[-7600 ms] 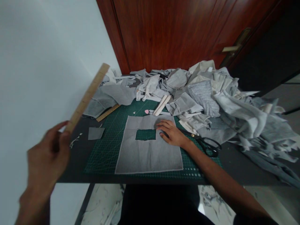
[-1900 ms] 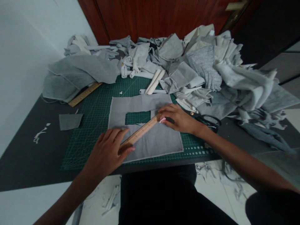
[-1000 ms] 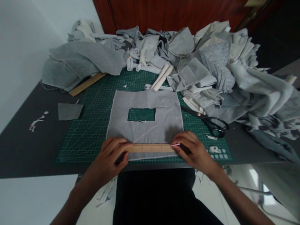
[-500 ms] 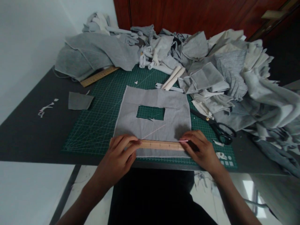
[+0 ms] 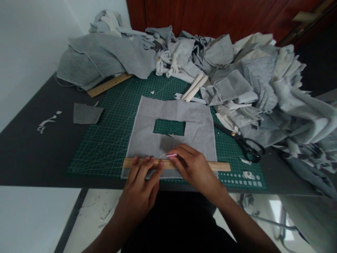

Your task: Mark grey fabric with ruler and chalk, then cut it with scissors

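A grey cloth [image 5: 147, 109] with a rectangular cut-out lies flat. Across its near part runs a wooden ruler [image 5: 219, 166], its right end reaching past the cloth's edge. My left hand [image 5: 143, 184] rests on the ruler, fingers spread and pressing it down. Close to its fingertips, my right hand [image 5: 195, 168] is closed in a pinch on a thin pink pen-like stick [image 5: 172, 155]. The stick's pale tip points left, at the ruler's far edge. The cut-out shows the green mat below, with a small frayed bit at its lower edge.
Under the cloth lies a green cutting mat [image 5: 105, 130]. Black scissors [image 5: 244, 142] lie to the right. Heaped fabric [image 5: 237, 84] fills the back and right. A second ruler [image 5: 109, 85], a small grey fabric piece [image 5: 87, 114] and scraps [image 5: 48, 121] lie left.
My right hand has moved left along the ruler with the pink stick, from near its right end to beside my left hand. My left hand's fingers now lie spread on the ruler.
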The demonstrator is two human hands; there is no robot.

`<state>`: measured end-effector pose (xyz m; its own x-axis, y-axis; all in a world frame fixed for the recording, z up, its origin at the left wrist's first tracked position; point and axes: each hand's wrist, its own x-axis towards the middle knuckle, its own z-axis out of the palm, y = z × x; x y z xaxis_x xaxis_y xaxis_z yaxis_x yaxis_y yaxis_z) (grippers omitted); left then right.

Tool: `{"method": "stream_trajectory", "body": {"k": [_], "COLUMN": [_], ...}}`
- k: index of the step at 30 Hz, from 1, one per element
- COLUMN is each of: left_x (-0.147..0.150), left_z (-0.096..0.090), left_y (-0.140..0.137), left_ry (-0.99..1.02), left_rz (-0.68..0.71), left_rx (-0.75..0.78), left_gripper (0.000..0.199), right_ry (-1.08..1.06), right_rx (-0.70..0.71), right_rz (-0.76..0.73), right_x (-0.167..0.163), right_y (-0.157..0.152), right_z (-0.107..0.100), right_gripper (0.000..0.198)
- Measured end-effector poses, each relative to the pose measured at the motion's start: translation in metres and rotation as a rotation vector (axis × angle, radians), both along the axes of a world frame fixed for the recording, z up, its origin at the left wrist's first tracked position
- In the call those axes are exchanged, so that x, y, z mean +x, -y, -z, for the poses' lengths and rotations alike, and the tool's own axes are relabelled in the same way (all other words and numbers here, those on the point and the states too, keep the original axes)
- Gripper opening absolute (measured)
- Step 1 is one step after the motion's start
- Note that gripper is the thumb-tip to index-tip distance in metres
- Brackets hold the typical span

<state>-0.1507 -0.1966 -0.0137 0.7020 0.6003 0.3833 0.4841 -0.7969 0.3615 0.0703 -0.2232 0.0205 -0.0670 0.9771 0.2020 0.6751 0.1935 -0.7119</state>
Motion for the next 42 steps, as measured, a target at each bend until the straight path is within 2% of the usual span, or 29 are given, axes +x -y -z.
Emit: {"method": "stream_trajectory", "body": {"k": [4,14,22,28,34,42], "left_x": [-0.002,-0.002,0.001,0.002,0.003,0.001], "left_z": [0.002,0.004,0.008,0.008,0.008,0.010], "left_y": [0.003,0.004,0.003,0.002,0.003,0.002], "left_ry": [0.002,0.020,0.034,0.023,-0.012,-0.066], "left_rz": [-0.019,-0.028,-0.069,-0.068,-0.090,-0.038], "left_rx": [-0.025,-0.044,0.038,0.084,0.122,0.168], "left_gripper": [0.037,0.048,0.045,0.045,0.040,0.034], "right_ry": [0.034,0.024,0.081,0.110,0.116,0.128], "right_rx": [-0.038,-0.022,-0.051,-0.033,-0.032,-0.101], "right_rz": [-0.064,0.010,-0.039,-0.069,-0.096,-0.130], "right_x": [-0.001,-0.003,-0.005,-0.006,-0.008,-0.007], "right_y": [-0.003,-0.007,-0.010,-0.013,-0.015,-0.018], "right_z": [0.000,0.009,0.004,0.008,0.007,0.001], "right_gripper": [0.023,0.009,0.016,0.011,0.014,0.009]}}
